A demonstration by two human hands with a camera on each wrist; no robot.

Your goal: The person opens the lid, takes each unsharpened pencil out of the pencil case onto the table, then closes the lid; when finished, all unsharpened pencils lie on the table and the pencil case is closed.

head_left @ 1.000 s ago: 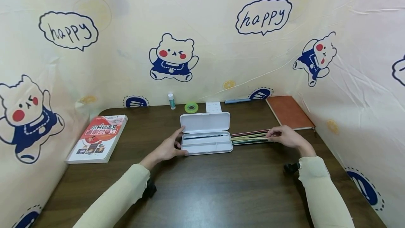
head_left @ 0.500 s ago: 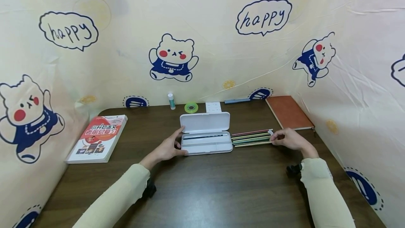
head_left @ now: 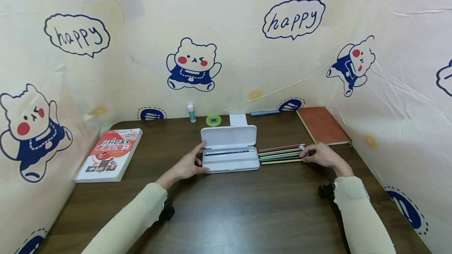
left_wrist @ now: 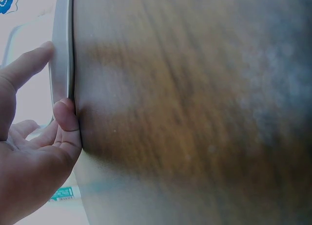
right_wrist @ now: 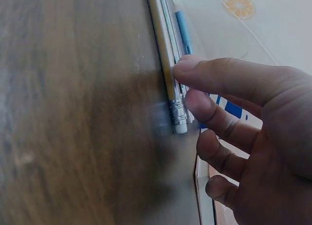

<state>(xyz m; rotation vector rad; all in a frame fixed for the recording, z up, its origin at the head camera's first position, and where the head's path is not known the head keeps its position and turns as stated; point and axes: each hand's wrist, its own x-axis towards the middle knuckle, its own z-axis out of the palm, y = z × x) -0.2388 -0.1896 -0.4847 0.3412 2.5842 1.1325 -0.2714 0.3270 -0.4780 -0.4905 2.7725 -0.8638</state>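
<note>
A white pencil case (head_left: 231, 164) lies with its lid (head_left: 228, 136) raised and a dark pencil (head_left: 227, 152) in its rear slot. My left hand (head_left: 187, 164) grips the case's left end, thumb at the front corner, fingers around the side. Right of the case, several pencils (head_left: 280, 154) lie side by side on the table, eraser ends to the right. My right hand (head_left: 323, 155) is at those ends, thumb and forefinger pinching a pencil among them. In the right wrist view a yellow pencil (right_wrist: 163, 49) with a white eraser runs just under the thumb tip.
A red and white book (head_left: 109, 154) lies at the left, a brown notebook (head_left: 323, 124) at the back right. Along the back edge are a glue stick (head_left: 191, 113), a green tape roll (head_left: 213, 120), a white card (head_left: 238, 119) and a blue pen (head_left: 265, 112).
The pencils, bunched under my right hand one second ago, now lie spread flat. My right hand has shifted slightly right and down along their ends. The left hand stays put.
</note>
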